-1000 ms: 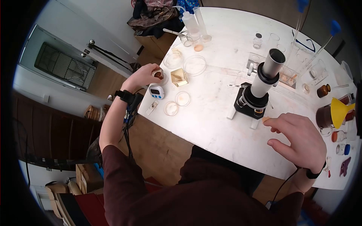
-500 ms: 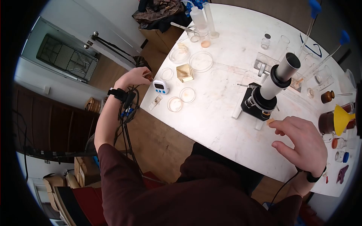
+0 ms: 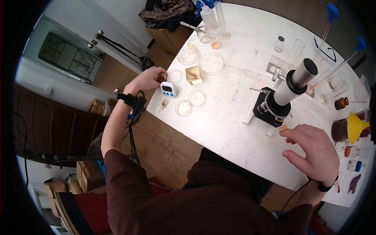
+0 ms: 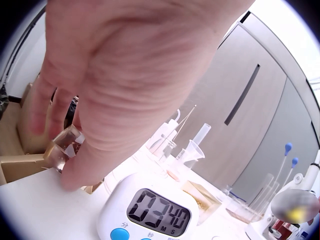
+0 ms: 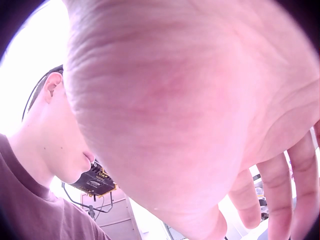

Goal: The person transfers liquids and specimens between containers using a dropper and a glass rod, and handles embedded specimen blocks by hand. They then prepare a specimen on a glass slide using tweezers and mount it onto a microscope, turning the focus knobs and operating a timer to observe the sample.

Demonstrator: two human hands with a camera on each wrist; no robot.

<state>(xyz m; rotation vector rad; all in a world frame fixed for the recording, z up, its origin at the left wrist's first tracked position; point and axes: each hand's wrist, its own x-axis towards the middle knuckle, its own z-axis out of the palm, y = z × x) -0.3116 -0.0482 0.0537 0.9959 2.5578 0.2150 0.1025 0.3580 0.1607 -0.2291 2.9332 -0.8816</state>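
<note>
At the table's left edge my left hand (image 3: 148, 79) pinches a small clear block (image 4: 64, 146) with something brown inside. Thumb and fingers bend around it, hiding part. Right beside this hand stands a white digital timer (image 3: 169, 89) with blue buttons, reading 03 40 in the left wrist view. My right hand (image 3: 313, 150) is over the table's near right side, fingers loosely bent, thumb apart, holding nothing. Its index fingertip is close to a small tan piece (image 3: 282, 128) by the foot of a black-and-white microscope (image 3: 285, 92).
Near the timer are a larger clear yellowish block (image 3: 194, 75), several petri dishes (image 3: 212, 63) and a small slide (image 3: 162, 105). A wash bottle (image 3: 208, 16) and measuring cylinder (image 3: 221, 21) stand at the back left. Brown bottles (image 3: 341, 103) and a yellow funnel (image 3: 357, 127) line the right edge.
My left hand drew the small block out past the table's edge, then came back in beside the timer. The right hand stayed by the microscope. The head view shifted slightly.
</note>
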